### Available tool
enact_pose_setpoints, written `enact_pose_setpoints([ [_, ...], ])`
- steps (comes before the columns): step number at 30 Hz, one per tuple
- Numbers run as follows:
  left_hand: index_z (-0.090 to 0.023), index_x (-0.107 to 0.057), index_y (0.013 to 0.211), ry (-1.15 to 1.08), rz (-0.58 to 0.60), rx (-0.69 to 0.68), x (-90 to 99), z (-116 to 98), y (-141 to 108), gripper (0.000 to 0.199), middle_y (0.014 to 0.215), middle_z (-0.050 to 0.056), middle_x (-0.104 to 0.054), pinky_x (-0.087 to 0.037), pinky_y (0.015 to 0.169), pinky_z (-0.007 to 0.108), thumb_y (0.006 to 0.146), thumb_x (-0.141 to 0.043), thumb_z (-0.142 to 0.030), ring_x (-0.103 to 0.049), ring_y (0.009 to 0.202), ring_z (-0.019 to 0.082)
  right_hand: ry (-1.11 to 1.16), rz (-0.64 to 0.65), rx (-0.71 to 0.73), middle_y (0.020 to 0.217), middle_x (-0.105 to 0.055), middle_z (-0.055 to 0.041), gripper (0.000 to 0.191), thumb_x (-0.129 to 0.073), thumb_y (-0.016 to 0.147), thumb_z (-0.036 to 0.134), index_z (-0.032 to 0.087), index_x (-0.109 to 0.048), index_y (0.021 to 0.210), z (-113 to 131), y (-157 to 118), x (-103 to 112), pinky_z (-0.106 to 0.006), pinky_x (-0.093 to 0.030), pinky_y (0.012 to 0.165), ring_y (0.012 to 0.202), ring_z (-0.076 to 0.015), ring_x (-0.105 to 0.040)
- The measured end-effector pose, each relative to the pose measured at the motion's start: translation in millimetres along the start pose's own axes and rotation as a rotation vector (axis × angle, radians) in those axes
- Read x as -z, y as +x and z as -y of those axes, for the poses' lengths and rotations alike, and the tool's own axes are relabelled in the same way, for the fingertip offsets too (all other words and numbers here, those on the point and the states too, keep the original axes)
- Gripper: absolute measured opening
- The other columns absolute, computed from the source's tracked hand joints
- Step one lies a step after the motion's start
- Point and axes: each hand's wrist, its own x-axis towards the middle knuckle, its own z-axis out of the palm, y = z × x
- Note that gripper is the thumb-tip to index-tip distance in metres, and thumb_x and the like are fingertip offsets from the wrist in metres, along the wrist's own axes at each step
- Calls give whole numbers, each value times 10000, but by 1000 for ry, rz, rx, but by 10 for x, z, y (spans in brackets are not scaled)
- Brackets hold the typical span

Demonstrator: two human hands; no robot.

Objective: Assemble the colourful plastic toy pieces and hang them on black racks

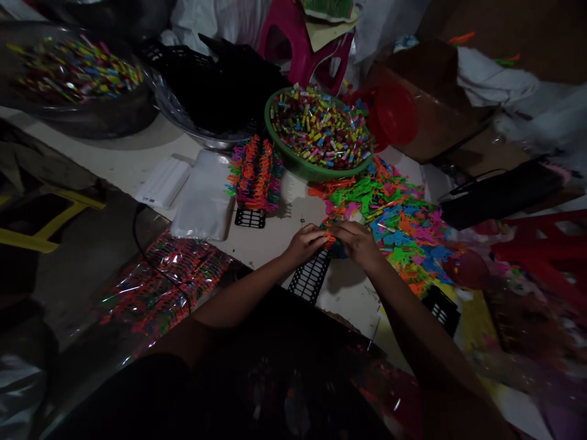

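My left hand (303, 243) is closed in a pinch on a small orange plastic piece (329, 239) at the far end of a black perforated plastic rack (310, 276). My right hand (356, 242) meets it from the other side, its fingers bent around the same spot; the fingertips are partly hidden. The rack lies on the white table, its near end toward my body. To the right of my right hand spreads a heap of bright flat plastic pieces (394, 208) in green, blue, orange and pink.
A filled rack of colourful pieces (255, 174) stands beside clear plastic bags (205, 195). Behind are a green basin (316, 174) of small coloured tubes, a grey basin (92, 119) of similar bits and black racks (220, 85). Bagged filled racks (169, 275) lie lower left.
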Motion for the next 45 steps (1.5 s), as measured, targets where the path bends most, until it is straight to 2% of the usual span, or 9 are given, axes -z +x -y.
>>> enact_pose_setpoints([
  [9,-153,-640,875,7,10,46,12,4,13,218,742,37,-540,-446,658,244,823,-497,-308,-521,720,115,-65,51,146,893,-623,-79,244,-378,864,169,174,-606,953,-28,28,44,-328,-415,763,839,-190,-538],
  [18,-158,-642,864,20,-18,44,15,8,43,197,728,30,-547,-452,656,245,816,-508,-295,-528,703,112,95,47,93,912,-646,-62,221,-421,865,226,203,-630,935,-67,113,165,-324,-433,781,860,-178,-573],
  [22,-187,-622,959,21,-39,132,113,-92,-64,213,837,40,-579,-454,729,255,800,-538,-300,-548,795,121,219,-481,-450,943,-645,-53,240,-439,860,314,208,-604,999,-154,-258,269,-327,-448,794,850,-158,-592],
  [24,-201,-595,1009,45,-45,221,172,-122,-186,258,915,46,-579,-452,759,260,775,-572,-308,-547,850,130,231,-834,-816,845,-647,-66,299,-404,865,350,158,-592,997,-102,-587,160,-312,-467,704,729,-148,-596],
  [26,-202,-575,1021,101,-49,320,206,-100,-304,299,945,49,-571,-456,750,262,748,-603,-319,-547,851,136,232,-955,-1023,727,-631,-63,343,-401,847,393,126,-613,884,61,-886,-105,-300,-465,613,623,-146,-573],
  [29,-189,-543,1048,228,-1,393,175,11,-369,408,969,62,-566,-452,773,284,684,-663,-329,-542,888,162,307,-648,-1082,793,-657,-75,334,-475,780,434,152,-640,849,391,-1061,-647,-333,-472,682,732,-185,-595],
  [33,-177,-552,990,395,129,371,58,149,-237,386,965,68,-580,-431,800,295,661,-673,-338,-539,920,186,213,-370,-1128,957,-646,-88,251,-582,731,379,180,-653,866,567,-829,-1111,-379,-410,831,929,-229,-552],
  [40,-193,-544,737,562,176,545,49,194,-3,217,676,-3,-588,-401,597,243,733,-553,-409,-544,634,141,146,-186,-1071,902,-649,-83,170,-534,790,286,172,-661,791,242,-485,-1125,-325,-394,824,907,-204,-547],
  [45,-199,-567,843,503,132,577,74,148,-95,284,736,9,-599,-422,626,265,679,-597,-428,-555,681,160,141,-348,-1096,1047,-622,-62,249,-465,803,197,183,-633,986,-118,-760,-901,-304,-365,897,1007,-176,-516],
])
